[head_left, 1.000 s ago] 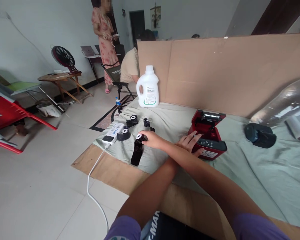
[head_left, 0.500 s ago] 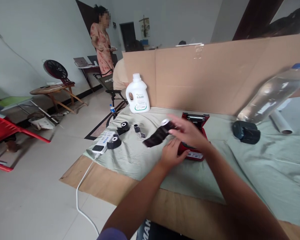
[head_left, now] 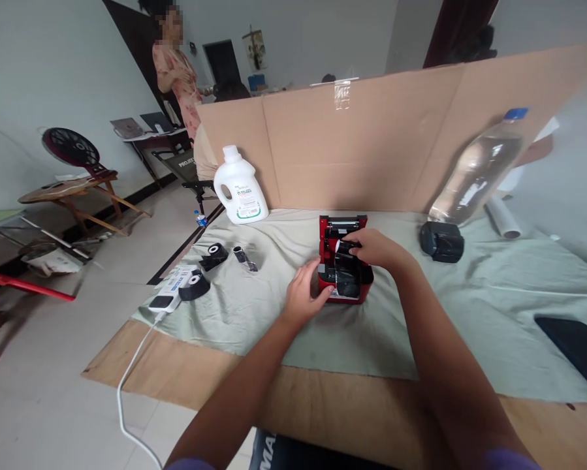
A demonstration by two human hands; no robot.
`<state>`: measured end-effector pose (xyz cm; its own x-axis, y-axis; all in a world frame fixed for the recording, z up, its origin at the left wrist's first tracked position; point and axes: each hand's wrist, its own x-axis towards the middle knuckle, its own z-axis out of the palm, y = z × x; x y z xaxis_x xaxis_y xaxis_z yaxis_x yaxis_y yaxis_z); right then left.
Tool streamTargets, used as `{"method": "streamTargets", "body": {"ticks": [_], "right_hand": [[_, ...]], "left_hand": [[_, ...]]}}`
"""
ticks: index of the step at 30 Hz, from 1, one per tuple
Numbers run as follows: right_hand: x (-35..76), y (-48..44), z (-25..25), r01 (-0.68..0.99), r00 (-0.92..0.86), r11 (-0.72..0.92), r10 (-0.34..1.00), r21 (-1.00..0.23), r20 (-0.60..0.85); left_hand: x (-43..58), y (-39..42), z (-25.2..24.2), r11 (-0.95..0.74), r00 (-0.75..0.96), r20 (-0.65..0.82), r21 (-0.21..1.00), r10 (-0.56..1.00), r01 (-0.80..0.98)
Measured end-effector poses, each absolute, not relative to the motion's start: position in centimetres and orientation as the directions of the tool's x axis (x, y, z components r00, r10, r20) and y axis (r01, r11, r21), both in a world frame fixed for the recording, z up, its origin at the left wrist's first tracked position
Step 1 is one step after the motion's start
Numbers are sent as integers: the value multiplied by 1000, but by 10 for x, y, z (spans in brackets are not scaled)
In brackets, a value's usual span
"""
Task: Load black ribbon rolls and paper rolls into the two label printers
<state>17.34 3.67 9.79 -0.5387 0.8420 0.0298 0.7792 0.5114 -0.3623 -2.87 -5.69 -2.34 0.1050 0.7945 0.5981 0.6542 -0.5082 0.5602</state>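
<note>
A small red label printer (head_left: 366,291) sits on the cloth with its lid raised at the back. My right hand (head_left: 379,250) is closed on a roll of black ribbon (head_left: 343,250) with a white core, just above the printer's opening. A loose dark strip of the ribbon hangs down over the printer's front. My left hand (head_left: 303,289) grips the printer's left side, its fingers along the side and its thumb at the front corner. The printer's inside is partly hidden by the ribbon and my right hand.
Left on the cloth (head_left: 268,307) lie black ribbon rolls (head_left: 194,284), a small dark roll (head_left: 245,258) and a white power strip (head_left: 173,290). A white jug (head_left: 241,189), cardboard panel (head_left: 352,156), clear bottle (head_left: 479,171) and black device (head_left: 441,241) stand farther back.
My right hand has brought the ribbon roll from the printer's left to over its opening. My left hand stays at the printer's left side. The camera view has shifted right.
</note>
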Motion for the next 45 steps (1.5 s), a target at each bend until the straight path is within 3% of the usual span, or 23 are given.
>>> {"method": "streamTargets", "body": {"ticks": [6,25,30,36,40,43,45], "right_hand": [[162,35,88,761,-576,545,817,-353,18],[137,33,74,912,-404,391,909,-120,-106],[156,32,94,895,-385,349,919,-279,-85],[189,46,105,796,-52,193,966,-574,253],[185,65,87,707,43,201,945,-678,325],[179,70,73,521,126,226,933,-823,336],[178,66,65,309,148,203,955,-929,258]], "left_hand": [[-26,-59,-18,-588,166,678,458,716,667],[-21,-64,-19,-571,230,662,361,714,737],[-18,-64,-17,-557,214,672,347,709,755],[-5,-64,-14,-611,185,756,332,628,719],[1,-65,-13,-628,191,800,274,569,728],[2,-67,-10,-627,219,801,234,558,743],[2,-69,-7,-616,235,793,212,562,759]]}}
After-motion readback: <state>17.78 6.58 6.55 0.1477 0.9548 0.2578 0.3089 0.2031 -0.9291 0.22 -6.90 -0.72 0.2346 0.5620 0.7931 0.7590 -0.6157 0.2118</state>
